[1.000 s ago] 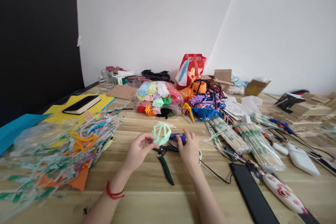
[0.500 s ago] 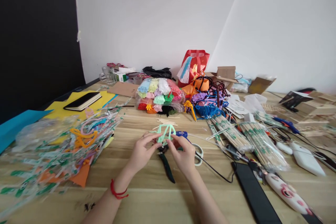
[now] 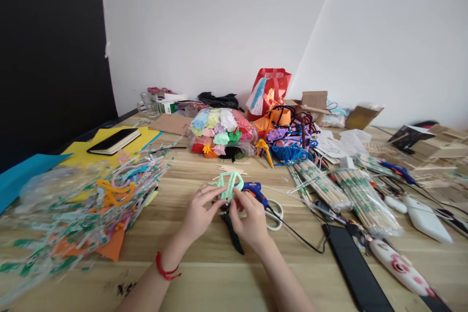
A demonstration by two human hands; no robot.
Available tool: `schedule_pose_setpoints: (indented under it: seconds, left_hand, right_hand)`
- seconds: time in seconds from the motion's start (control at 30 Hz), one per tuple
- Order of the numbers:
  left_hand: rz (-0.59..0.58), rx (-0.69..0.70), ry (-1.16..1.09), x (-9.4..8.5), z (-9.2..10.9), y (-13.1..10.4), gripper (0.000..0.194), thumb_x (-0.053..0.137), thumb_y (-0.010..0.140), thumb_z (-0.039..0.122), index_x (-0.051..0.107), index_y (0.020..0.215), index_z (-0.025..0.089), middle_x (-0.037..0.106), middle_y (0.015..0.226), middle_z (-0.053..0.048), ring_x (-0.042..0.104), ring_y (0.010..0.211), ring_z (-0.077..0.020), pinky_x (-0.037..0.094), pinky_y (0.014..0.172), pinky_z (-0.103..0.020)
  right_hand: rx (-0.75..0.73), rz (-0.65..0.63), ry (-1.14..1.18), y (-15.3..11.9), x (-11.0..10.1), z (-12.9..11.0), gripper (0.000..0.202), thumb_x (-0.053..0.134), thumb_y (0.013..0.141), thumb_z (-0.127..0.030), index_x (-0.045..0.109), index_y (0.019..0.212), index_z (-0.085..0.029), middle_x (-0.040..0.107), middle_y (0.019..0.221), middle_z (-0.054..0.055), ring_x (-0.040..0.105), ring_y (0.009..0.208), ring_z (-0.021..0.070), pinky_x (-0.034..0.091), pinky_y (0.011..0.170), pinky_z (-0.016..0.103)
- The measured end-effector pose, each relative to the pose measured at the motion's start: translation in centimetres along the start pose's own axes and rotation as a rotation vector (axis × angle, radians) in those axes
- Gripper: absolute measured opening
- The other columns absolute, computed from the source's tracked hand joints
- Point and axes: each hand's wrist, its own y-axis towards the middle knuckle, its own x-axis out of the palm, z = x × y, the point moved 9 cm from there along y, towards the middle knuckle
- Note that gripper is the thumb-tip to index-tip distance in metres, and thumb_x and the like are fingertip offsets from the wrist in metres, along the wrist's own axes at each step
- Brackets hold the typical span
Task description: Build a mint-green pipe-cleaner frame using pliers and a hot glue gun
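A small mint-green frame bent from pipe cleaners [image 3: 231,183] is held up between both hands above the table. My left hand [image 3: 200,212] pinches its left side, a red cord bracelet on the wrist. My right hand [image 3: 250,217] grips its right side between thumb and fingers. Just beyond the right hand lies a blue glue gun [image 3: 257,192], its black cable running right. Dark-handled pliers [image 3: 233,236] rest under the hands, their head partly hidden. White scissor handles [image 3: 277,214] show beside my right hand.
Plastic wrappers and pipe-cleaner scraps [image 3: 120,190] cover the left. A bag of coloured pipe-cleaner bundles [image 3: 221,134] sits behind the hands, with a red gift bag [image 3: 272,90] farther back. Bagged wooden sticks [image 3: 361,200] and a black phone-like slab [image 3: 356,268] lie right.
The green frame has turned slightly between my fingers, and its bars look closer together. My right hand has shifted a little left, uncovering more of the glue gun.
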Motion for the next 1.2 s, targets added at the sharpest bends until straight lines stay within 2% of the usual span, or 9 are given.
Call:
schedule_pose_setpoints:
  seconds: [0.47,0.77,1.2]
  left_hand:
    - [-0.03,0.054,0.059,0.33,0.57,-0.33,0.028,0.054,0.085,0.024,0.065,0.111,0.023,0.068,0.102,-0.008,0.061,0.095,-0.0195,0.05,0.087,-0.034]
    - [0.017,0.083,0.1,0.19,0.92,-0.35,0.027,0.055,0.086,0.024,0.066,0.11,0.023,0.069,0.098,-0.008,0.062,0.092,-0.0191,0.051,0.084,-0.035]
    - [0.007,0.093,0.104,0.2,1.06,-0.38,0.029,0.056,0.084,0.019,0.065,0.111,0.023,0.068,0.099,-0.006,0.061,0.092,-0.0184,0.049,0.085,-0.033]
  right_hand:
    - [0.042,0.05,0.02,-0.03,-0.12,0.48,0.026,0.049,0.086,-0.019,0.062,0.108,-0.014,0.061,0.065,0.003,0.052,0.05,0.0118,0.048,0.052,0.024]
    - [0.046,0.044,0.015,-0.01,0.04,0.5,0.026,0.049,0.086,-0.019,0.062,0.108,-0.015,0.064,0.069,0.004,0.054,0.05,0.0121,0.05,0.053,0.024]
    - [0.049,0.021,0.023,0.05,0.08,0.21,0.026,0.05,0.085,-0.02,0.062,0.108,-0.014,0.065,0.07,0.005,0.055,0.05,0.0123,0.05,0.052,0.024]
